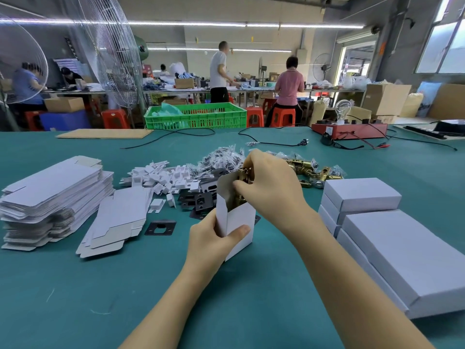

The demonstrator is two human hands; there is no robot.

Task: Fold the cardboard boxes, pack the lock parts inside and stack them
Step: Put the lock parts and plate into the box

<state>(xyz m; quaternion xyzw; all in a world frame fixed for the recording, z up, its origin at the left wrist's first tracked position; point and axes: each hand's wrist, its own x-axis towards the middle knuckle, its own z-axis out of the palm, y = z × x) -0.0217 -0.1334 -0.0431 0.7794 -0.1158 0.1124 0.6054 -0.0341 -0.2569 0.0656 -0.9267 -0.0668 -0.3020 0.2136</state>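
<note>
Centre of frame: a small white cardboard box [237, 222] stands upright on the green table [251, 285], top flap open, grey inside. Left hand [214, 238] fingers curl round its lower walls; right hand [269, 187] fingers pinch a brass lock part [245, 173] at its mouth.

Two arms come up from the bottom of the picture. Both are bare all the way down to the edge, so no sleeves show. The left hand [214, 238] has nothing on it: no glove, no ring, no band at the wrist. The right hand [269, 182] is bare too, with no watch or bracelet on its wrist. The left thumb's nail is short and plain, with no polish on it. The arms are slim and smooth. No marks or drawings show on them.
</note>
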